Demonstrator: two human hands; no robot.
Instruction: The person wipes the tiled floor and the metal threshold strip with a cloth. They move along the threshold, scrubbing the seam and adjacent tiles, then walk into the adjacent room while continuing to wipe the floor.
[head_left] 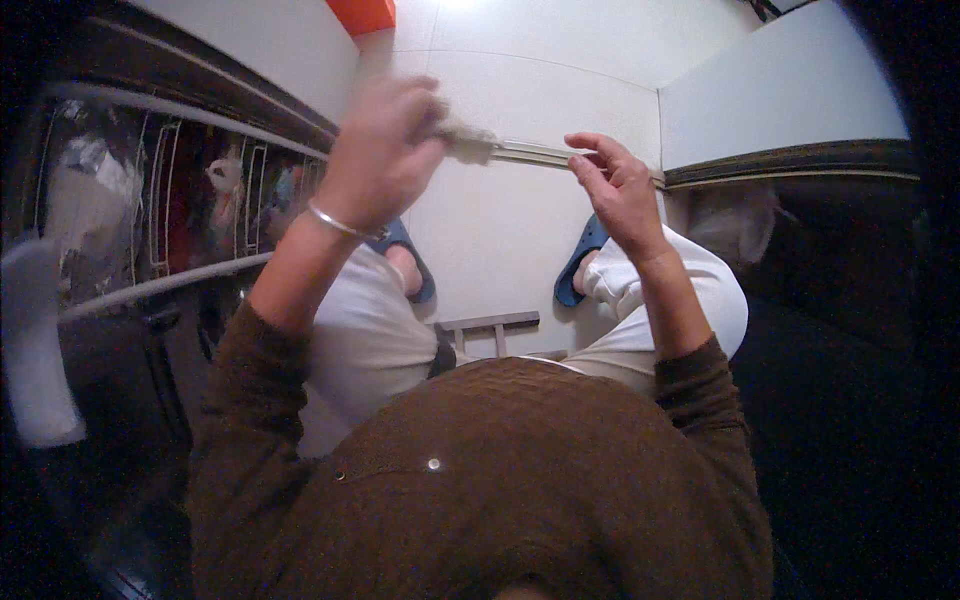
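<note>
My left hand (388,150), wearing a silver bangle, is raised over the floor and smeared by motion. Its curled fingers grip a blurred, whitish-grey, cloth-like piece (468,138). From that piece a thin, shiny metal rod (535,152) runs across to my right hand (618,185). There my thumb and forefinger close on the rod's end, while the other fingers are bent. The part of the rod inside the pale piece is hidden.
To the left is a pulled-out wire rack (205,190) with bagged items. A dark drawer (830,240) stands out on the right. My feet, in blue clogs (583,262), flank a grey metal frame (498,322). An orange object (365,14) sits at the far side.
</note>
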